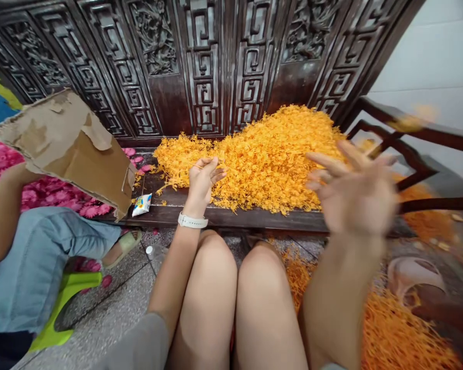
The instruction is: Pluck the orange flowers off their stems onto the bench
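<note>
A long heap of small yellow-orange artificial flower pieces lies on the dark wooden bench. At the heap's front left edge is my left hand, with a pale watch strap on its wrist. Its thumb and fingertips are pinched together on a thin orange stem. My right hand is raised over the heap's right end, smeared by motion, with its fingers stretched apart. Above and to the right of it, a blurred yellow-orange flower piece appears in mid-air, apart from the fingers.
At left, a torn cardboard box stands by pink artificial flowers. A person in jeans sits beside a green stool. A small white packet lies on the bench. Orange strands cover the floor at right.
</note>
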`<state>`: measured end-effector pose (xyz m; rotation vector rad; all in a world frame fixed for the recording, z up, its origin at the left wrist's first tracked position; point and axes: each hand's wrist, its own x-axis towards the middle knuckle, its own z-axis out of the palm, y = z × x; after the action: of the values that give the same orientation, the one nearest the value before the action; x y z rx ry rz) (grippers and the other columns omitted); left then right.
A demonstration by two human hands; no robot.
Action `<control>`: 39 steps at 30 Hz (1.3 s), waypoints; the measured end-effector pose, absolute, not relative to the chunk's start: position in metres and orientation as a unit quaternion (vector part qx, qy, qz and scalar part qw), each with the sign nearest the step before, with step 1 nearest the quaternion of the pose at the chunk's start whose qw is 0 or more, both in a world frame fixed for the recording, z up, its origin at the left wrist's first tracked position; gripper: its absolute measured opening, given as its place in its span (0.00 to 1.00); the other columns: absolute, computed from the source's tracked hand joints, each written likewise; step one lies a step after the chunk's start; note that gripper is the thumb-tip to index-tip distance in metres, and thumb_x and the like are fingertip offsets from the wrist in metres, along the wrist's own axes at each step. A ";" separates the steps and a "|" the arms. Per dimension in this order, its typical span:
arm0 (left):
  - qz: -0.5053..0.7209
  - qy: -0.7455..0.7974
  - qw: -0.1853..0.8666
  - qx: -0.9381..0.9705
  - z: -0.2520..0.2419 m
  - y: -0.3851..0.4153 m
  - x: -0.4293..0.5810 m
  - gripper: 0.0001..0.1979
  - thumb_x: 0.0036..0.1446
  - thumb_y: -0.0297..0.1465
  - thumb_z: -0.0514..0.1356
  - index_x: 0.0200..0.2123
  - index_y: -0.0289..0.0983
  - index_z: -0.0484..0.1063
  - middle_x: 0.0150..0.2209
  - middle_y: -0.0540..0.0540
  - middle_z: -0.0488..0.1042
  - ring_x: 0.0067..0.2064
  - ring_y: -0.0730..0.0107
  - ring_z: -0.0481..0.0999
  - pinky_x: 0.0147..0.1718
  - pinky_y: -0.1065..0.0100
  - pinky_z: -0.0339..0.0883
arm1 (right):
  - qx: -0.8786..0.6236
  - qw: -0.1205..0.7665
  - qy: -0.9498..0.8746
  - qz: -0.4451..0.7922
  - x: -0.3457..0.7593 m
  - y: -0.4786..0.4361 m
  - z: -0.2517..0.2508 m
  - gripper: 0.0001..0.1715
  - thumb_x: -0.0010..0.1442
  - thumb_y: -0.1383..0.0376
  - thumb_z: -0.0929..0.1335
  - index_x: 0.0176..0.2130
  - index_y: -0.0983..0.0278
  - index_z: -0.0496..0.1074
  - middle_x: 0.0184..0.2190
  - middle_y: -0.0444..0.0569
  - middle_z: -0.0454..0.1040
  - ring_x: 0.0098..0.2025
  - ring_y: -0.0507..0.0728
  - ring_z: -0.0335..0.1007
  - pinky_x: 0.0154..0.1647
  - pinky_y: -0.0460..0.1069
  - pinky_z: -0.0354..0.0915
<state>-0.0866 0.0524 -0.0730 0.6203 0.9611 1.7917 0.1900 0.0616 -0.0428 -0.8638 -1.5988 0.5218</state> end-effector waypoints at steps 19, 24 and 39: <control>0.630 0.425 0.428 0.489 -0.071 0.039 -0.053 0.19 0.50 0.36 0.79 0.29 0.37 0.71 0.28 0.52 0.72 0.29 0.75 0.73 0.31 0.71 0.69 | -0.331 0.391 -0.806 0.296 0.127 0.051 -0.074 0.33 0.71 0.55 0.71 0.69 0.62 0.65 0.26 0.42 0.75 0.27 0.57 0.66 0.36 0.51 0.58; 0.610 0.389 0.451 0.523 -0.068 0.034 -0.048 0.18 0.56 0.39 0.77 0.32 0.37 0.72 0.30 0.51 0.71 0.30 0.75 0.71 0.32 0.72 0.66 | -0.349 0.380 -0.814 0.268 0.126 0.054 -0.080 0.16 0.75 0.51 0.66 0.46 0.60 0.74 0.26 0.42 0.70 0.27 0.55 0.63 0.34 0.49 0.52; 0.603 0.377 0.502 0.493 -0.069 0.033 -0.040 0.24 0.55 0.48 0.75 0.41 0.38 0.74 0.30 0.51 0.74 0.28 0.76 0.72 0.28 0.74 0.67 | -0.357 0.508 -0.727 0.293 0.115 0.052 -0.086 0.23 0.72 0.45 0.68 0.46 0.62 0.73 0.33 0.46 0.71 0.34 0.56 0.65 0.39 0.51 0.60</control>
<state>-0.0398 0.0329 -0.0689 1.1926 0.9099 1.4565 0.1145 0.0521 -0.0861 -0.8596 -1.7531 0.7073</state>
